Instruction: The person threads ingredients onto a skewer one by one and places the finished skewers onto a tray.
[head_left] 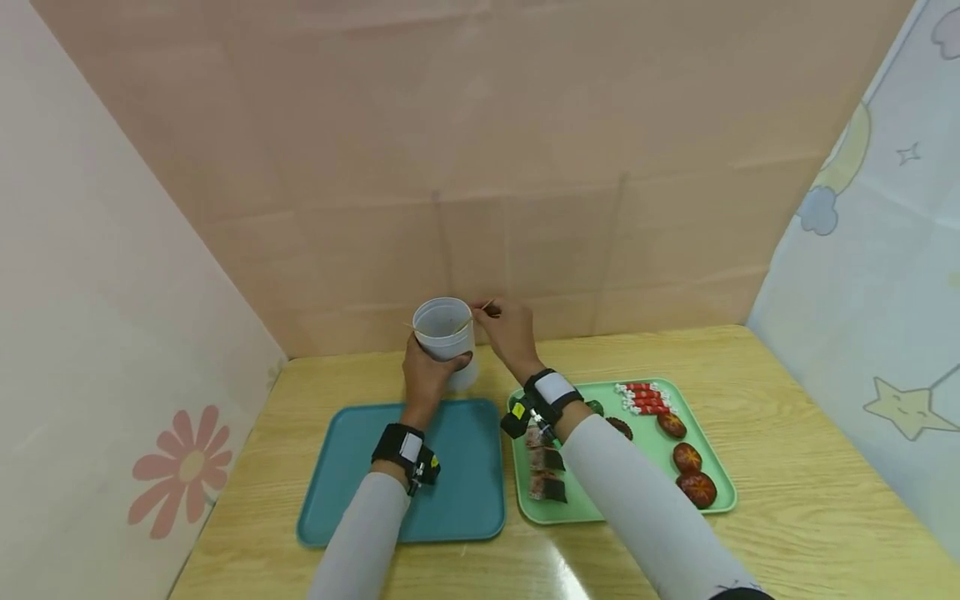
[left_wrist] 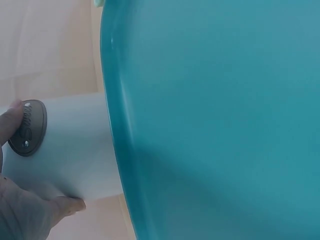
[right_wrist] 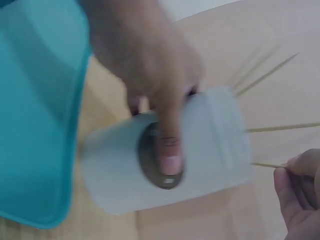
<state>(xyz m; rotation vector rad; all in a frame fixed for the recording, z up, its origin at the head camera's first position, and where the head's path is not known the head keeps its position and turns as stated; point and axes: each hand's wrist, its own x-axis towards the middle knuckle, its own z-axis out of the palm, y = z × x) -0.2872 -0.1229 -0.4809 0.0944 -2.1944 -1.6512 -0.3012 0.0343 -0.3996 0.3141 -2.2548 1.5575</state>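
Note:
A tall white plastic cup stands at the back of the table, just behind the blue tray. My left hand grips it around the side, with the thumb over a dark oval badge on its wall. Several thin wooden skewers stick out of the mouth of the cup. My right hand is beside the rim and pinches one skewer between thumb and fingertips. That skewer's lower end is hidden inside the cup.
In front lies the blue tray, with a green tray to its right. The green one bears dark-backed pieces, red-and-white sticks and brown mushroom caps. My right forearm crosses over it. A papered wall rises behind.

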